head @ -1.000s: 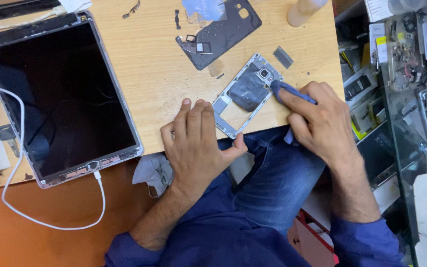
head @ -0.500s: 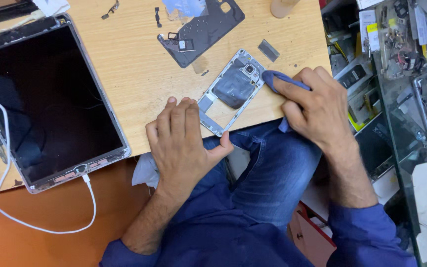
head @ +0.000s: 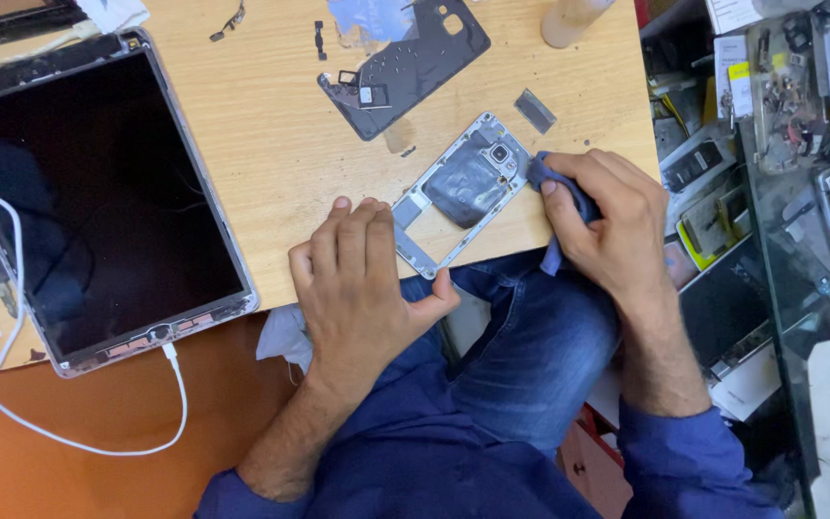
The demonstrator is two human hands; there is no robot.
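A silver phone frame (head: 461,185) with a dark inner plate lies at an angle near the front edge of the wooden table (head: 280,144). My left hand (head: 362,288) lies flat with its fingertips pressing the frame's near end. My right hand (head: 607,216) is closed on a blue cloth (head: 542,173), which touches the frame's far end by the camera opening. The cloth's tail hangs below my palm.
A large tablet (head: 88,192) with a dark screen lies at the left, with a white cable (head: 69,437) plugged in. A dark phone back panel (head: 405,67) and small parts lie further back. A beige bottle (head: 569,19) stands at the rear. Cluttered shelves (head: 780,144) stand at the right.
My right hand with the cloth has shifted slightly along the frame's far end. My left hand stays on the near end. The camera view has drifted.
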